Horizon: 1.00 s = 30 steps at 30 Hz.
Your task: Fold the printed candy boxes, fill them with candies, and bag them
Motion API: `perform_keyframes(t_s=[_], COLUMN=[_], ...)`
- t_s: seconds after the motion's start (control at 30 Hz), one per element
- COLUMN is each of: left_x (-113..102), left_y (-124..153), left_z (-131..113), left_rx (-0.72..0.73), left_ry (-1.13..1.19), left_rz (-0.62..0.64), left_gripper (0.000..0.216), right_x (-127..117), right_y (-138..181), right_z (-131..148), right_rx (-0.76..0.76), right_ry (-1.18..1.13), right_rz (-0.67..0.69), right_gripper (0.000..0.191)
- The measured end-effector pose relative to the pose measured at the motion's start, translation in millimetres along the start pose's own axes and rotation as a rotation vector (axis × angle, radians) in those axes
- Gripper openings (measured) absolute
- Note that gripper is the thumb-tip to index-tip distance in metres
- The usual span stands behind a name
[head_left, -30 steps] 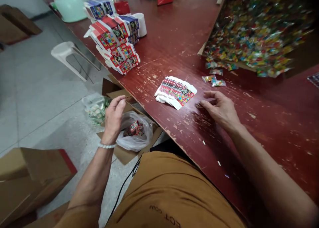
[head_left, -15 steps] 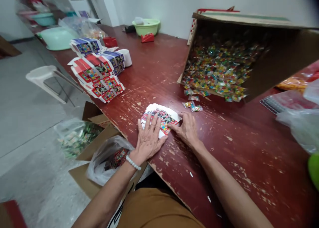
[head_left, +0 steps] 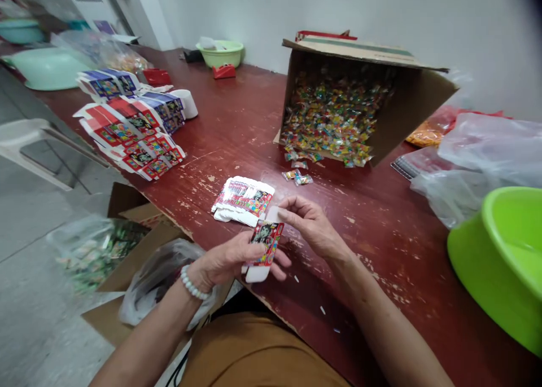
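My left hand (head_left: 228, 260) and my right hand (head_left: 311, 226) hold one flat printed carton (head_left: 265, 243) between them, just above the near edge of the dark red table (head_left: 237, 122). The left hand cradles it from below; the right thumb and finger pinch its top white flap. Just beyond it a small stack of flat cartons (head_left: 243, 199) lies fanned on the table. A tipped cardboard box (head_left: 406, 102) farther back spills colourful wrapped candies (head_left: 330, 116), with two loose candies (head_left: 297, 176) in front of it.
A pile of folded cartons (head_left: 131, 127) sits at the left, with a white tape roll (head_left: 187, 103) behind. A green basin (head_left: 503, 257) and plastic bags (head_left: 478, 161) lie at the right. Below the table edge stand open boxes with a bag (head_left: 161, 274) and a white stool (head_left: 29, 144).
Both hands left the fanned stack, lifted one flat carton off it and drew it toward me. The camera swung right, bringing the green basin into view.
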<state>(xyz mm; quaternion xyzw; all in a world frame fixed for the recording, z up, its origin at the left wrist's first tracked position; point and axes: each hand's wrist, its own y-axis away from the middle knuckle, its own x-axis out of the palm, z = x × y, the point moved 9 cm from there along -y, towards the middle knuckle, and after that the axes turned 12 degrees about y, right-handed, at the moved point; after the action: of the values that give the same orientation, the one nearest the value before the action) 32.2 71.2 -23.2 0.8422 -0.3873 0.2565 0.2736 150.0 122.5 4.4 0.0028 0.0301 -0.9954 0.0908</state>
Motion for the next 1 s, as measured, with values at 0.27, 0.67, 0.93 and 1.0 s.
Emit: perform_keyframes(t_s=[0.27, 0.67, 0.93, 1.0], left_x=[18, 7, 8, 5], left_y=[4, 8, 12, 20], left_z=[22, 17, -3, -6], left_rx=[0.021, 0.128, 0.425, 0.516], left_ry=[0.132, 0.051, -0.153, -0.135], left_rz=[0.028, -0.296, -0.428, -0.495], left_gripper=[0.056, 0.035, 0.044, 0.056], right_x=[13, 30, 6, 1], right_y=[22, 51, 61, 63], right_z=[9, 6, 6, 5], right_rx=[0.000, 0.093, 0.103, 0.098], right_ry=[-0.056, -0.114, 0.216, 0.215], right_rz=[0.054, 0.085, -0.225, -0.259], right_gripper=[0.026, 0.043, 0.022, 0.020])
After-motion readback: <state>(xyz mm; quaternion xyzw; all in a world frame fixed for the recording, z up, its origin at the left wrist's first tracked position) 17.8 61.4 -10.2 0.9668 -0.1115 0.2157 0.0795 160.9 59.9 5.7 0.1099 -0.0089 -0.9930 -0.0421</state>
